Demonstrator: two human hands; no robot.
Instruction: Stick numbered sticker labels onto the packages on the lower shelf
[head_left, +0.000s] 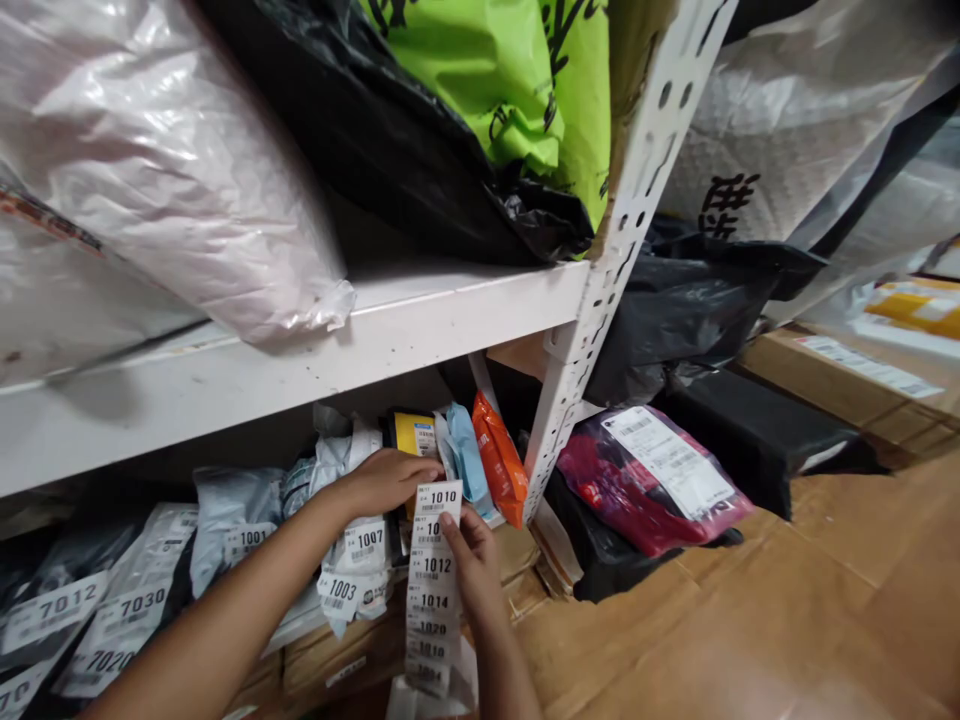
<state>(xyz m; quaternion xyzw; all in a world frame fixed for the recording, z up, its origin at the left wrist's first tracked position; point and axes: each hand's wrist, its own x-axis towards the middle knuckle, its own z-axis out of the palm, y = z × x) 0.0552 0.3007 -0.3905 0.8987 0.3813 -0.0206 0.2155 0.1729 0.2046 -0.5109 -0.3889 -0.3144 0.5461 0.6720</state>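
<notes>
I see the strip of number labels [429, 627] on the near side of the low shelf [294, 622], hanging in front of the gray bag [234, 498] and others. My right hand [480, 572] pinches its right edge near the top, thumb on the front. My left hand [381, 483] is just left of the top end, fingers bent close to the yellow bag [415, 434]; I can't tell if they grip anything. I think the strip is very light, thin and bendy, so it may flop or curl if I hold one end. It looks like paper, so a hard pull could rip it, and the backs may be sticky. I'd hold it softly by both side edges, up high, off the numbers. The orange bag [499, 462] sits on the right.
</notes>
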